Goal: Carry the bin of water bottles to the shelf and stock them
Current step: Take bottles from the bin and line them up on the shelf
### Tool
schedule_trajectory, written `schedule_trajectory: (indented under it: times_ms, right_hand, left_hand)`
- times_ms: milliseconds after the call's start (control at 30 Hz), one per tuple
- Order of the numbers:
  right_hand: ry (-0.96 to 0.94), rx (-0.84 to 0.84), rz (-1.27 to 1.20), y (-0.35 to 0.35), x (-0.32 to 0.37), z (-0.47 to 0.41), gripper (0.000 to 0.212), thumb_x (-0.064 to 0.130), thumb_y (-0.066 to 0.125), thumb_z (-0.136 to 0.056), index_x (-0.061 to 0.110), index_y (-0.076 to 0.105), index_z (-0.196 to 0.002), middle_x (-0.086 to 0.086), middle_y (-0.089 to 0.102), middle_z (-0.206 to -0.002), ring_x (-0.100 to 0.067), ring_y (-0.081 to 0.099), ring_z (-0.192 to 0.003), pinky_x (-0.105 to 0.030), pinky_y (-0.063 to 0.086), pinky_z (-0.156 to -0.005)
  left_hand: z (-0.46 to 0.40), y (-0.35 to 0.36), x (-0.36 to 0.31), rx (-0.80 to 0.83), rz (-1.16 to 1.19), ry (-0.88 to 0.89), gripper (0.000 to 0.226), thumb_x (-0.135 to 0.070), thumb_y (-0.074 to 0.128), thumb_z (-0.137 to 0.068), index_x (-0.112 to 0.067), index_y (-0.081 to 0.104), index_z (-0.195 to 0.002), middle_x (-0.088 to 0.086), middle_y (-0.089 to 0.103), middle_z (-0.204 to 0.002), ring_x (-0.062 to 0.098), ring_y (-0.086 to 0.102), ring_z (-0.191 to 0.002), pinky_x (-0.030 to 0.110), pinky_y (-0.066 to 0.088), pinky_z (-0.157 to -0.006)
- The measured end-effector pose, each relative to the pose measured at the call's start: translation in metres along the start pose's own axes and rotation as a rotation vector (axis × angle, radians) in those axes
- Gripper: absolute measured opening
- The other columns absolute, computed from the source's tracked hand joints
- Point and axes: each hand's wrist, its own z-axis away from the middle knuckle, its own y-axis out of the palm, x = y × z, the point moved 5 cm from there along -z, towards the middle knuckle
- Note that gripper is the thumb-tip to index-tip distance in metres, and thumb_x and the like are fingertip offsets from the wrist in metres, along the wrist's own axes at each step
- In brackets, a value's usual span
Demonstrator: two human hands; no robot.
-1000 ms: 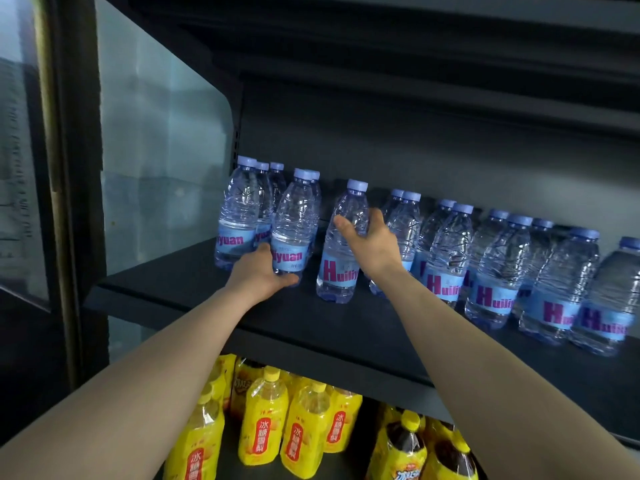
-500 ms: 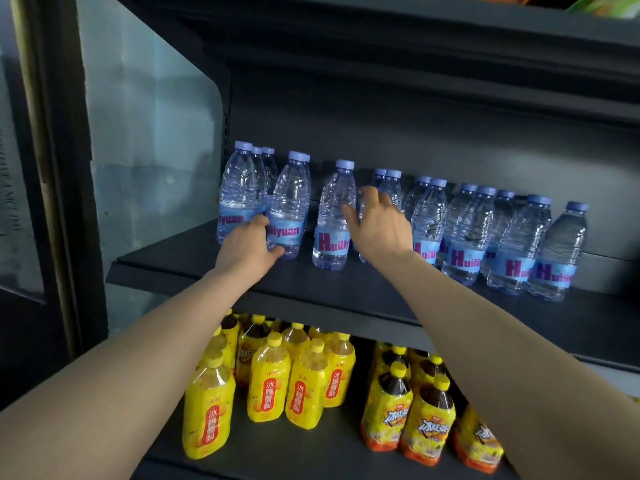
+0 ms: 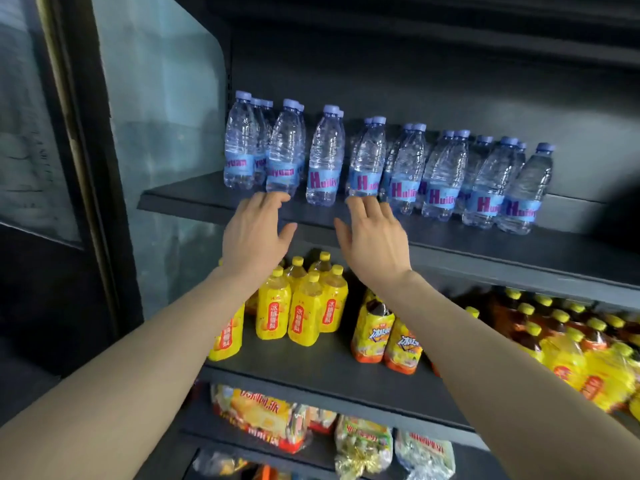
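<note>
Several clear water bottles (image 3: pixel 367 161) with blue caps and blue labels stand upright in a row on a dark shelf (image 3: pixel 180 199). My left hand (image 3: pixel 254 233) hovers in front of the shelf's edge, fingers spread and relaxed, just below a bottle (image 3: pixel 282 154) near the left end. My right hand (image 3: pixel 374 237) is beside it, also spread, with its fingertips near the base of a bottle. Neither hand holds anything. No bin is in view.
A glass side panel (image 3: pixel 152 109) closes the shelf on the left. The shelf below (image 3: pixel 322 372) carries yellow drink bottles (image 3: pixel 301 313) and orange-labelled tea bottles (image 3: pixel 377 330). Snack bags (image 3: pixel 363 441) lie on the lowest shelf. Another shelf overhangs the water bottles.
Both hands have let go of the bottles they were touching and drawn back towards me from the shelf. The view has pulled back and tilted down.
</note>
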Motion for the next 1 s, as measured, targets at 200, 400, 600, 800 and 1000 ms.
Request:
schedule_trajectory:
  times_ms: [200, 400, 600, 800, 1000]
  right_hand:
    - [-0.037, 0.070, -0.068, 0.002, -0.008, 0.085, 0.036, 0.036, 0.048, -0.093, 0.008, 0.060, -0.111, -0.012, 0.062, -0.098, -0.035, 0.059, -0.085, -0.041, 0.050, -0.065]
    - [-0.067, 0.247, -0.116, 0.035, -0.011, 0.201, 0.033, 0.034, 0.053, -0.093, 0.008, 0.058, -0.113, -0.013, 0.061, -0.103, -0.035, 0.058, -0.089, -0.043, 0.052, -0.066]
    - [-0.010, 0.485, -0.236, 0.090, 0.001, 0.337, 0.031, 0.031, 0.055, -0.092, 0.008, 0.058, -0.113, -0.014, 0.061, -0.103, -0.037, 0.057, -0.092, -0.042, 0.048, -0.066]
    - [0.048, 0.805, -0.341, 0.164, 0.027, 0.491, 0.034, 0.030, 0.055, -0.094, 0.008, 0.054, -0.119, -0.014, 0.058, -0.110, -0.037, 0.056, -0.098, -0.041, 0.049, -0.070]
    - [0.163, 1.035, -0.401, 0.246, 0.056, 0.637, 0.039, 0.029, 0.061, -0.092, 0.008, 0.054, -0.125, -0.016, 0.058, -0.114, -0.039, 0.055, -0.103, -0.046, 0.050, -0.079]
  left_hand:
    - [0.084, 0.021, -0.024, 0.090, -0.024, -0.117, 0.042, -0.035, 0.065, -0.089, -0.023, 0.054, -0.127, 0.002, 0.061, -0.117, 0.029, 0.055, -0.107, 0.040, 0.047, -0.082]
    - [0.199, 0.063, -0.037, 0.218, -0.047, -0.178, 0.041, -0.035, 0.066, -0.089, -0.021, 0.055, -0.126, 0.005, 0.062, -0.118, 0.030, 0.056, -0.109, 0.041, 0.049, -0.078]
    - [0.334, 0.129, -0.012, 0.431, -0.086, -0.303, 0.041, -0.032, 0.070, -0.084, -0.018, 0.058, -0.120, 0.009, 0.063, -0.109, 0.036, 0.057, -0.103, 0.046, 0.051, -0.078]
    - [0.499, 0.193, 0.035, 0.647, -0.093, -0.430, 0.040, -0.026, 0.074, -0.078, -0.016, 0.061, -0.115, 0.009, 0.064, -0.107, 0.034, 0.060, -0.099, 0.042, 0.045, -0.082]
    - [0.666, 0.256, 0.080, 0.863, -0.159, -0.541, 0.046, -0.025, 0.075, -0.076, -0.014, 0.060, -0.118, 0.013, 0.061, -0.110, 0.040, 0.057, -0.096, 0.046, 0.052, -0.079]
